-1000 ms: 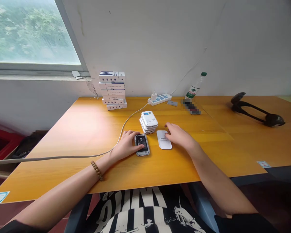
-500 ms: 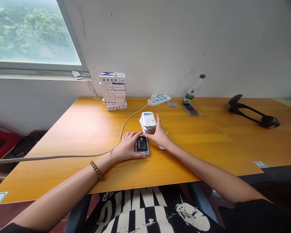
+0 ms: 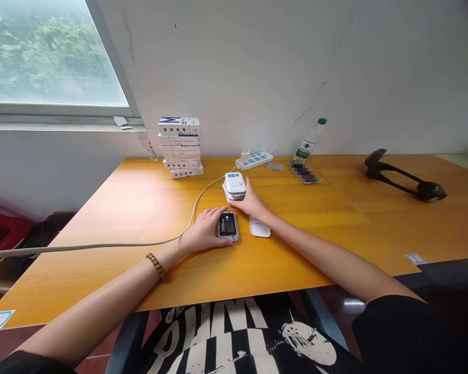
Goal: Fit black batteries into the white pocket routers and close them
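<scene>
My left hand (image 3: pixel 203 232) lies over a black-backed device with a silver rim (image 3: pixel 228 226), its fingers across the device's left part. The device's black panel reads 3000 mAh. My right hand (image 3: pixel 251 204) wraps the near right side of a stack of white pocket devices (image 3: pixel 234 185), with the thumb up along its right edge. A white back cover (image 3: pixel 259 227) lies on the table just below my right wrist, partly hidden by it. A wooden bead bracelet (image 3: pixel 156 267) circles my left wrist.
An orange wooden table (image 3: pixel 101 218) carries a stack of white boxes (image 3: pixel 180 147), a power strip (image 3: pixel 255 161), a water bottle (image 3: pixel 310 137), a pixelated flat object (image 3: pixel 304 172) and a black forked stand (image 3: pixel 405 179). A grey cable (image 3: pixel 101 246) crosses the table's left part.
Since a second ago, my right hand has moved off the white cover and onto the stack, gripping it closer. My left hand stays on the black-backed device.
</scene>
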Tool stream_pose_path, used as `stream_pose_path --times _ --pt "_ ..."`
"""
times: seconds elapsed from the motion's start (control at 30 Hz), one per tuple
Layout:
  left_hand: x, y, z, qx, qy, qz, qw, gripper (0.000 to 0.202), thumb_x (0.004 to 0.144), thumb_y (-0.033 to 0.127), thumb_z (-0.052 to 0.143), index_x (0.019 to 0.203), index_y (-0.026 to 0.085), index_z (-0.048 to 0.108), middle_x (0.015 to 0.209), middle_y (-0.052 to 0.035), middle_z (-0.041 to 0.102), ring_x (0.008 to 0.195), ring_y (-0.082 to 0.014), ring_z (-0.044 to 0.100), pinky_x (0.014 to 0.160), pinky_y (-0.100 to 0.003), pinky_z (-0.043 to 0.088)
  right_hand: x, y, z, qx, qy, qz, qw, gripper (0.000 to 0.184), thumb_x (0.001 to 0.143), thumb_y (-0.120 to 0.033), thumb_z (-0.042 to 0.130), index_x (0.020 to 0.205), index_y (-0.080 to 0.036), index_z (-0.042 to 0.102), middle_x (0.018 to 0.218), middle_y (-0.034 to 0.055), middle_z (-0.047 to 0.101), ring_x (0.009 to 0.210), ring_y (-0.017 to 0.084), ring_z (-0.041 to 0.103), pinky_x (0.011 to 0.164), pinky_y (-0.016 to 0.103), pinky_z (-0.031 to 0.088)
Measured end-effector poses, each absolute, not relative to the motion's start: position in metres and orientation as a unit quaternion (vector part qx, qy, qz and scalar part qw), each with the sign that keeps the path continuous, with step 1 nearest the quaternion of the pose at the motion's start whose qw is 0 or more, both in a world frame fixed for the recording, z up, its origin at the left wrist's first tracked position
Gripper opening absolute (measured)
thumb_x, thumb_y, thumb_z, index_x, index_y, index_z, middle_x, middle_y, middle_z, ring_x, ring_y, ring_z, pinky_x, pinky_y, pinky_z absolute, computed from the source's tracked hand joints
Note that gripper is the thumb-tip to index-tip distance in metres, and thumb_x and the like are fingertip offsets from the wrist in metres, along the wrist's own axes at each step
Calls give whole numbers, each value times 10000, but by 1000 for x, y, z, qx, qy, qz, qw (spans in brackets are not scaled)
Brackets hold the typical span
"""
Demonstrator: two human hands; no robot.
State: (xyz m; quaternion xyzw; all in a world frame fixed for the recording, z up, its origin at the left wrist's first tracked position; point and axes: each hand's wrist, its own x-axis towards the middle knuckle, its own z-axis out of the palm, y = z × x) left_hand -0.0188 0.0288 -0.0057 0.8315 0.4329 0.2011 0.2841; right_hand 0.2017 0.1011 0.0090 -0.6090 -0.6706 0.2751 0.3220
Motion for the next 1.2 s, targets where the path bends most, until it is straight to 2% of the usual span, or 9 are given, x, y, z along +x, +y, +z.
stream_pose_path --times 0.17,0.3,0.33,0.4,0.47,0.53,0.6,0.67,1.2 --pt "-17 43 -6 840 443 179 257 1087 766 643 872 1649 234 388 1651 -171 520 1544 -451 449 1272 -607 392 206 126 9 -610 -672 270 322 1230 770 -313 895 1744 -176 156 1577 254 589 1473 428 564 1212 582 445" --pt "-20 52 -12 835 441 199 261 1153 743 660 895 1666 226 357 1669 -183 494 1560 -451 435 1287 -602 389 210 110 5 -606 -670 228 363 1142 790 -374 896 1698 -172 234 1625 259 500 1542 422 460 1235 589 405" --pt "-21 53 -15 834 439 206 264 1180 732 664 906 1671 222 344 1673 -189 485 1567 -452 425 1293 -605 382 210 100 4 -598 -674 196 388 1041 821 -382 873 1661 -167 299 1612 255 496 1538 410 452 1238 577 402" --pt "-23 53 -19 833 431 217 270 1234 703 661 930 1679 216 321 1679 -202 467 1576 -455 407 1302 -617 367 208 77 5 -560 -701 120 424 663 931 -357 761 1503 -163 487 1477 224 578 1438 366 527 1216 530 428" --pt "-24 53 -22 835 418 226 276 1273 675 628 958 1685 219 300 1687 -209 447 1576 -460 400 1302 -630 361 203 57 7 -502 -779 101 361 322 994 -320 678 1278 -177 631 1282 174 658 1282 337 602 1153 497 475" --pt "-25 54 -23 835 407 234 285 1304 655 573 981 1693 230 270 1685 -209 445 1564 -458 415 1291 -630 377 196 46 9 -465 -844 114 242 177 1005 -289 659 1143 -180 682 1171 149 679 1182 334 621 1090 493 505" --pt "-26 54 -25 835 399 239 295 1340 638 535 997 1701 240 237 1669 -205 461 1548 -453 436 1278 -623 397 188 44 11 -460 -867 110 156 166 1022 -254 628 1143 -163 695 1160 153 678 1157 335 614 1067 500 508" --pt "-28 55 -27 835 392 245 299 1357 630 528 1005 1704 248 224 1638 -197 492 1531 -447 456 1273 -620 404 182 46 12 -469 -869 92 128 201 1046 -223 581 1194 -141 689 1183 165 672 1165 327 606 1074 492 498" --pt "-22 44 -18 844 386 231 291 1388 592 595 1016 1689 256 235 1571 -201 541 1498 -463 480 1257 -653 388 172 49 14 -535 -834 96 92 272 1106 -248 496 1196 -90 698 1232 206 691 1224 343 608 1108 454 478"
